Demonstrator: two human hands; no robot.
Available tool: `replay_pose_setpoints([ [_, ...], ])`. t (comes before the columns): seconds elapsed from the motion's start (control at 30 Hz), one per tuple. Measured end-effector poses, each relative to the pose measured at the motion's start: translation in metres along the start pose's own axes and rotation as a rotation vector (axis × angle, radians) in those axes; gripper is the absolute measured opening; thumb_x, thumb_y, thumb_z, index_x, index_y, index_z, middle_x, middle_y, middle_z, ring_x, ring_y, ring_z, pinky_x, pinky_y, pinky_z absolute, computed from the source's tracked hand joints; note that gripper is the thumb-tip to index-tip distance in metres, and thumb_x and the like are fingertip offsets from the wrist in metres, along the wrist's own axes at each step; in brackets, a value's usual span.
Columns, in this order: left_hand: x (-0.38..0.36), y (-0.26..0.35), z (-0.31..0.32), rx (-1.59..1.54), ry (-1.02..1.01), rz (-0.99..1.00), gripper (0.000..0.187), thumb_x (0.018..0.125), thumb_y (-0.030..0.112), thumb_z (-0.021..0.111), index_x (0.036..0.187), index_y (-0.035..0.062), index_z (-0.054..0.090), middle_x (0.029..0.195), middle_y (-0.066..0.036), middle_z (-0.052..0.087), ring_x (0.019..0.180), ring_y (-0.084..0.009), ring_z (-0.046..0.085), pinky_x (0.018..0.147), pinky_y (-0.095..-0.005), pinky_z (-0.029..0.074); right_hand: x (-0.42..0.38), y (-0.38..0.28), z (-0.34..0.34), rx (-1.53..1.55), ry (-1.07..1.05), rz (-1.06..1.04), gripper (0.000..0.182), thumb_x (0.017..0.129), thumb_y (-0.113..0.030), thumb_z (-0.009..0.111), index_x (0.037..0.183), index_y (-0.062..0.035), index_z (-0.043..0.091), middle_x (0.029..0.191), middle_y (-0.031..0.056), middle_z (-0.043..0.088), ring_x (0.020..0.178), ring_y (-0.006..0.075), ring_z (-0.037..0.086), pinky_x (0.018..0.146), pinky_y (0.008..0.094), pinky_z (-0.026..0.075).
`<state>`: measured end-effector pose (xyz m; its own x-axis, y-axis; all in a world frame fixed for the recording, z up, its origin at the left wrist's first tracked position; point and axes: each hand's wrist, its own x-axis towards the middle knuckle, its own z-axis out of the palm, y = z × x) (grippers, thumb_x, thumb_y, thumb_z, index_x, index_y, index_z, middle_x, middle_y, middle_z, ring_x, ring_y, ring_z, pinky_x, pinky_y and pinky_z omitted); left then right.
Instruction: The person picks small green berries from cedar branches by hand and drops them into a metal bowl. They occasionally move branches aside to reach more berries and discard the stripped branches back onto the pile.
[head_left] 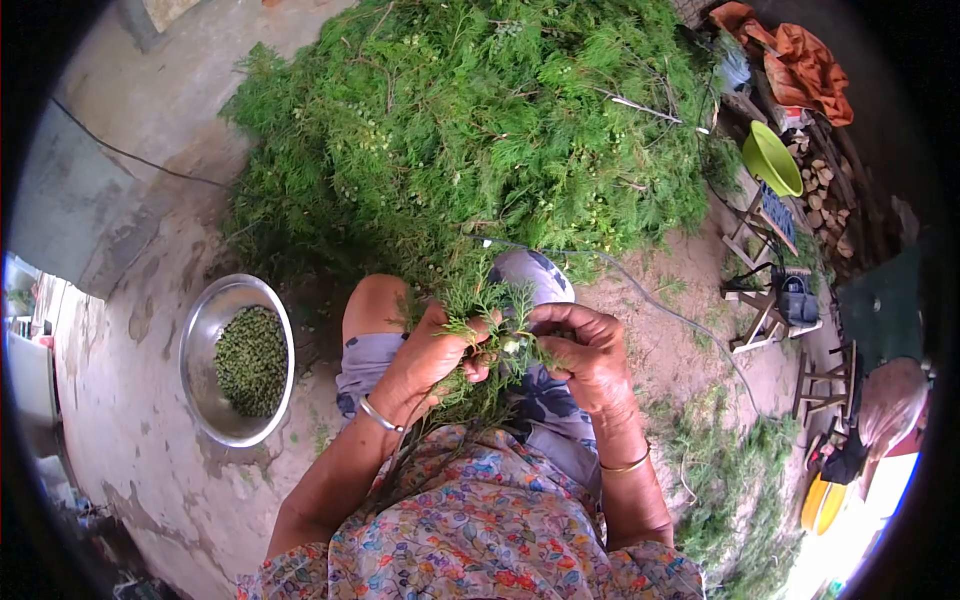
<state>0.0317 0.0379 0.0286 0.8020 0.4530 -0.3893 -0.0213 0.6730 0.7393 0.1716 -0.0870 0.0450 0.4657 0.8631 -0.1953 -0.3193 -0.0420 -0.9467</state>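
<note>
Between my hands, above my lap, is a green conifer sprig (pixel 490 305) with scaly leaves and a pale green cone (pixel 512 345) on it. My left hand (pixel 450 345) is closed around the sprig's stems. The fingers of my right hand (pixel 585 350) are bent and pinched at the sprig's right side, beside the cone; whatever lies between the fingertips is too small to make out. More sprig stems trail down over my lap. To the left on the floor stands a metal bowl (pixel 205 310) holding many small green cones (pixel 250 362).
A large heap of conifer branches (pixel 470 120) fills the floor ahead. A dark cable (pixel 650 300) runs across the floor at right. Stools (pixel 765 310), a green basin (pixel 770 160), firewood (pixel 828 205) and an orange cloth (pixel 800 65) are along the right. Loose greenery (pixel 730 480) lies at lower right.
</note>
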Motion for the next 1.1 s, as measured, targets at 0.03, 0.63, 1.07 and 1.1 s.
replay_pose_setpoints([
  [0.03, 0.0, -0.001, 0.0, 0.001, -0.001, 0.001, 0.017, 0.09, 0.013, 0.056, 0.078, 0.0012, 0.055, 0.057, -0.003, 0.049, 0.041, -0.0103, 0.043, 0.037, -0.0242, 0.033, 0.0, 0.002, 0.0, 0.0, 0.0, -0.002, 0.022, 0.076, 0.009, 0.058, 0.097, 0.0048, 0.063, 0.072, 0.0049, 0.06, 0.048, 0.0058, 0.043, 0.041, 0.0187, 0.03],
  [0.63, 0.005, -0.01, -0.012, -0.039, -0.02, -0.052, 0.011, 0.088, 0.009, 0.057, 0.08, 0.0006, 0.054, 0.062, -0.005, 0.051, 0.047, -0.0107, 0.046, 0.039, -0.0242, 0.033, 0.003, 0.003, 0.01, -0.079, 0.131, 0.045, 0.008, 0.081, -0.005, 0.064, 0.077, 0.002, 0.062, 0.06, -0.0004, 0.057, 0.053, 0.0043, 0.048, 0.046, 0.0202, 0.037],
  [1.07, 0.001, -0.007, -0.011, -0.151, 0.025, -0.114, 0.008, 0.093, 0.017, 0.049, 0.086, 0.0111, 0.049, 0.056, -0.004, 0.042, 0.044, -0.0133, 0.035, 0.045, -0.0292, 0.03, 0.015, 0.009, -0.032, 0.129, 0.38, -0.019, 0.009, 0.081, -0.002, 0.054, 0.083, 0.0055, 0.059, 0.075, 0.0107, 0.06, 0.052, 0.0073, 0.046, 0.039, 0.0187, 0.03],
  [1.1, 0.002, -0.008, -0.012, -0.151, 0.023, -0.115, 0.008, 0.093, 0.017, 0.049, 0.086, 0.0111, 0.049, 0.056, -0.004, 0.042, 0.044, -0.0133, 0.035, 0.045, -0.0292, 0.03, 0.012, 0.009, -0.031, 0.128, 0.382, -0.019, 0.009, 0.081, -0.002, 0.054, 0.083, 0.0055, 0.059, 0.075, 0.0107, 0.06, 0.052, 0.0073, 0.046, 0.039, 0.0187, 0.03],
])
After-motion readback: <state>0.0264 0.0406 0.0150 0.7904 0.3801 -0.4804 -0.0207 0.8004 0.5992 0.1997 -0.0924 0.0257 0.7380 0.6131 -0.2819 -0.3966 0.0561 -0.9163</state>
